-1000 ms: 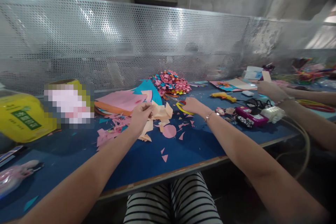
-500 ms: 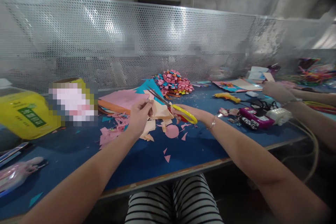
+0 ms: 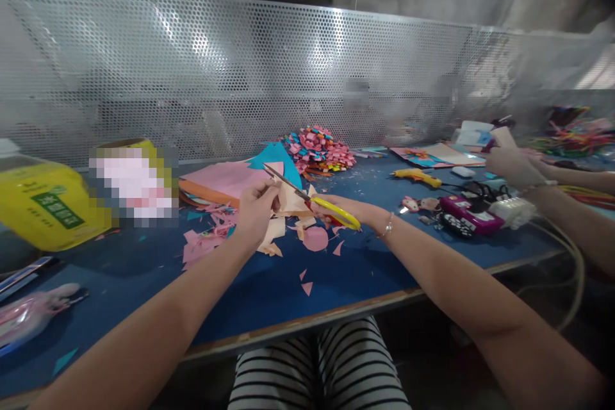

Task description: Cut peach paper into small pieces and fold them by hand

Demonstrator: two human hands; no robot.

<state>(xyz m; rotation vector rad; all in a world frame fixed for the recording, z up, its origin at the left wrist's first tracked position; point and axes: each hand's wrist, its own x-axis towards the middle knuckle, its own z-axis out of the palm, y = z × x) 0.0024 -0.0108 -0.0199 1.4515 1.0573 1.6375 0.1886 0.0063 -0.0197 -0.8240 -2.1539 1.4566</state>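
My left hand point(image 3: 255, 208) is closed on a piece of peach paper point(image 3: 291, 202), held just above the blue table point(image 3: 269, 288). My right hand point(image 3: 353, 210) grips yellow-handled scissors point(image 3: 314, 199), whose blades point up and left across the paper. Pink and peach paper scraps point(image 3: 314, 238) lie on the table under both hands.
Pink, orange and blue paper sheets point(image 3: 225, 179) lie behind my hands, with a pile of coloured folded pieces point(image 3: 317, 148) beyond. A yellow bag point(image 3: 48, 208) is at the left. A glue gun point(image 3: 416, 176) and a purple device point(image 3: 466, 213) are at the right, by another person's hand point(image 3: 512, 166). A perforated metal screen point(image 3: 240, 70) backs the table.
My right hand took up the scissors from the table and brought them left to the paper. My left hand lifted the peach paper slightly.
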